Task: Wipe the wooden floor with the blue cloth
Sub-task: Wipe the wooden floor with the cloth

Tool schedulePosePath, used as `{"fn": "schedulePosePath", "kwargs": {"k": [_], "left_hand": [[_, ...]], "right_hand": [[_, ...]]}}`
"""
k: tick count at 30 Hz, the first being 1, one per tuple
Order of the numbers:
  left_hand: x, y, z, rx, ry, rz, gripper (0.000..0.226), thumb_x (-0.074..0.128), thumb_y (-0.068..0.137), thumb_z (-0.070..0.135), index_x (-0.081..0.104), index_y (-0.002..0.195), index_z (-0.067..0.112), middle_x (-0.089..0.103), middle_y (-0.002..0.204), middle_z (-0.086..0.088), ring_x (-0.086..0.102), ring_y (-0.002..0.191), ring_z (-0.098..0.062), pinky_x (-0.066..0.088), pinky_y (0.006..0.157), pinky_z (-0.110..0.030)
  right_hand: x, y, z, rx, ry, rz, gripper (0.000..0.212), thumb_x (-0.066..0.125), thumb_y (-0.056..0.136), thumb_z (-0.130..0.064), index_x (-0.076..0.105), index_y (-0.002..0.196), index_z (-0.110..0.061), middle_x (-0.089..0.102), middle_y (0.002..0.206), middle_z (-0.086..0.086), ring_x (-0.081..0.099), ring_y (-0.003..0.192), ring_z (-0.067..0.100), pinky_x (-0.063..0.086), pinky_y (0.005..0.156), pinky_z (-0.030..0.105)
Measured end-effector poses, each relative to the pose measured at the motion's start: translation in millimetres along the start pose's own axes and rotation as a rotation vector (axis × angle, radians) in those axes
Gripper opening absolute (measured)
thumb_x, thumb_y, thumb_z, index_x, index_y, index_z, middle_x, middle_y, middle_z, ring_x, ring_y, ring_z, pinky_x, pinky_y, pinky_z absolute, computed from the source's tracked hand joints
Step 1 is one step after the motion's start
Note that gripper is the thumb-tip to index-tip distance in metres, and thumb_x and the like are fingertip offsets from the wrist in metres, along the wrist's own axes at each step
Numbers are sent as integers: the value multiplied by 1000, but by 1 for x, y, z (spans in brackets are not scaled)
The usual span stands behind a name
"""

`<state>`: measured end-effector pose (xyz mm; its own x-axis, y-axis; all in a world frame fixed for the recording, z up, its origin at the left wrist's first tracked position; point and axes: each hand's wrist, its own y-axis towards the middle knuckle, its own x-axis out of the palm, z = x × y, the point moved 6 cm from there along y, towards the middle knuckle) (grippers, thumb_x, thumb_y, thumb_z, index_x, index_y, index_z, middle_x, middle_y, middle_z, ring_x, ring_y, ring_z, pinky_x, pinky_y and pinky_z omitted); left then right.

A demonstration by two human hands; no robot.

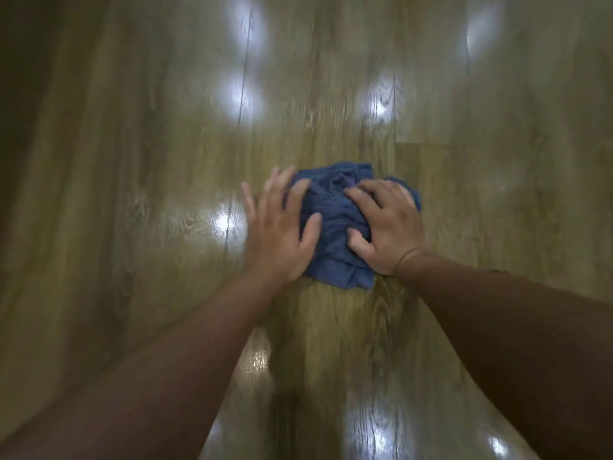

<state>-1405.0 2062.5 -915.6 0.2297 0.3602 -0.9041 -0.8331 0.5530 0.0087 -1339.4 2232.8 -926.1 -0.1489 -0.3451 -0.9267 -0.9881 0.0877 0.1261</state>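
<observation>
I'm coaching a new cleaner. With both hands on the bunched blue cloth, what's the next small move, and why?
Probably push the blue cloth straight ahead. The left hand presses flat on its left edge, the right hand grips its right side, and open wooden floor lies beyond it.

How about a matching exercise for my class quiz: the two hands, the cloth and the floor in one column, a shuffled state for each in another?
Column one:
1. left hand
2. right hand
3. blue cloth
4. wooden floor

Column two:
A. crumpled, under both hands
B. glossy, showing bright reflections
C. fingers straight and spread, partly off the cloth
D. fingers bent, gripping fabric

Pairs: 1-C, 2-D, 3-A, 4-B.
</observation>
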Motion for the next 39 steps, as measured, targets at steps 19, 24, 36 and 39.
{"fn": "schedulePosePath", "kwargs": {"k": [19, 24, 36, 39], "left_hand": [[-3, -70, -50, -376, 202, 7, 67, 32, 88, 41, 50, 141, 4, 36, 157, -17, 21, 149, -37, 8, 118, -65], [-1, -73, -51, -368, 192, -20, 65, 35, 89, 40, 44, 143, 6, 30, 159, -16, 15, 150, -36, 5, 119, -65], [2, -67, -53, -328, 284, -123, 66, 36, 88, 39, 46, 144, 6, 35, 156, -18, 22, 148, -41, 13, 115, -69], [1, -68, -51, -328, 288, -126, 67, 39, 85, 39, 49, 143, 6, 39, 155, -19, 26, 147, -42, 14, 115, -69]], "right_hand": [[10, 10, -42, 29, -144, -280, 90, 38, 77, -84, 5, 154, -52, 12, 166, 8, 19, 145, 48, 11, 111, 76], [-22, 2, 14, 71, -190, -94, 61, 50, 89, -69, 53, 141, -38, 58, 139, 5, 55, 120, 34, 38, 99, 50], [-20, 48, 83, 941, -178, 105, 95, 32, 73, -92, 15, 152, -43, 25, 159, 19, 24, 143, 49, 13, 115, 65], [38, 129, -38, 593, -200, -21, 86, 33, 79, -85, 21, 153, -42, 23, 161, 18, 24, 143, 49, 9, 114, 67]]}}
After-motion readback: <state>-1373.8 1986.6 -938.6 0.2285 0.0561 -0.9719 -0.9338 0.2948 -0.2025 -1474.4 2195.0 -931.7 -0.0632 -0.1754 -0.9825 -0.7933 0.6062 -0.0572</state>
